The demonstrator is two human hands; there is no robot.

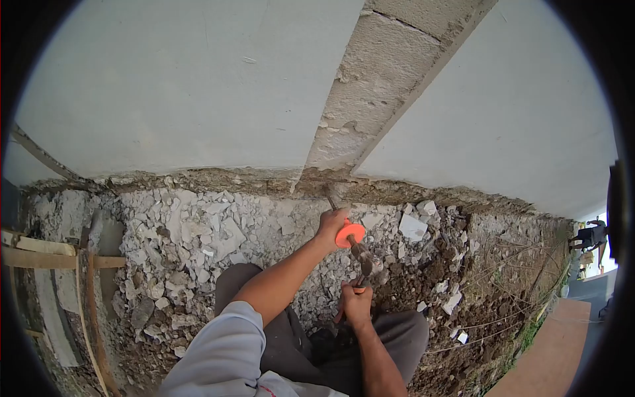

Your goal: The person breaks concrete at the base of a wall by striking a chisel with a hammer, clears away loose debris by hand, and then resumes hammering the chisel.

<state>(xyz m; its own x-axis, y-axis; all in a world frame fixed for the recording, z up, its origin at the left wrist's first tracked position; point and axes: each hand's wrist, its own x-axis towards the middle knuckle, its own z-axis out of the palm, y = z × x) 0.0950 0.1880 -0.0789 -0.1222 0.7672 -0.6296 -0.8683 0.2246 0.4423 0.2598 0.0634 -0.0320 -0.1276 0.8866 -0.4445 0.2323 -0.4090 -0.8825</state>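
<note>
My left hand [331,226] is wrapped round a chisel [331,200] just behind its round orange hand guard [350,235]. The chisel's far end meets the rough, broken strip [264,182] along the foot of the wall. In my right hand [358,306] is a hammer [366,264], gripped by its handle, which shows orange near the top. The hammer head overlaps the struck end of the chisel in this view. Above the chisel, a vertical band of bare masonry [374,79] runs up between smooth pale wall panels [198,86].
Broken plaster rubble [192,231] covers the ground along the wall, with a larger white chunk [413,227] at right. Wooden planks [53,259] lie at left. Dark soil with thin rods extends right, towards a brown board [546,347]. A person [591,235] is far right.
</note>
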